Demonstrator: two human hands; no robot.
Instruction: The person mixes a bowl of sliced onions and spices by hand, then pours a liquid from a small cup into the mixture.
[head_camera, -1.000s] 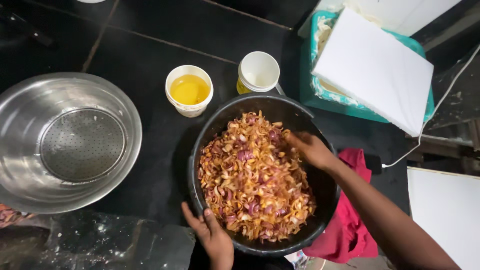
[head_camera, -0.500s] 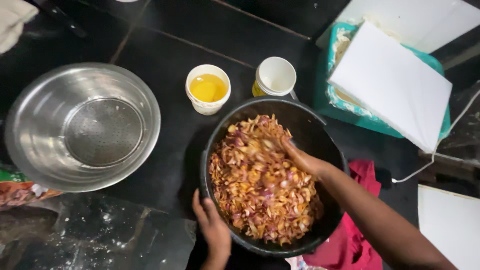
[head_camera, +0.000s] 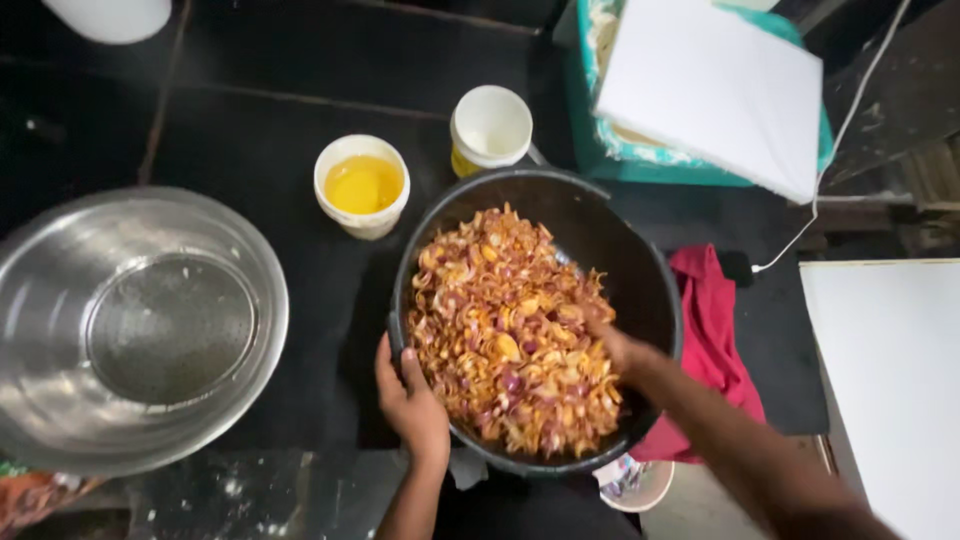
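Note:
A black round pan (head_camera: 610, 225) sits in the middle, filled with chopped fried onion pieces (head_camera: 505, 325), orange and purple. My left hand (head_camera: 408, 398) grips the pan's near-left rim. My right hand (head_camera: 618, 345) is down in the onions at the right side of the pile, fingers buried among the pieces; whether it holds any I cannot tell.
A large steel bowl (head_camera: 60, 300) with a strainer inside stands at the left. A white cup of yellow oil (head_camera: 362, 186) and a white lidded tub (head_camera: 491, 125) stand behind the pan. A red cloth (head_camera: 712, 340) lies right of it, a teal tray (head_camera: 640, 160) under white foam beyond.
My right hand moved from the pan's upper right edge down through the onions toward the near right. The camera drifted, so everything shifted in view.

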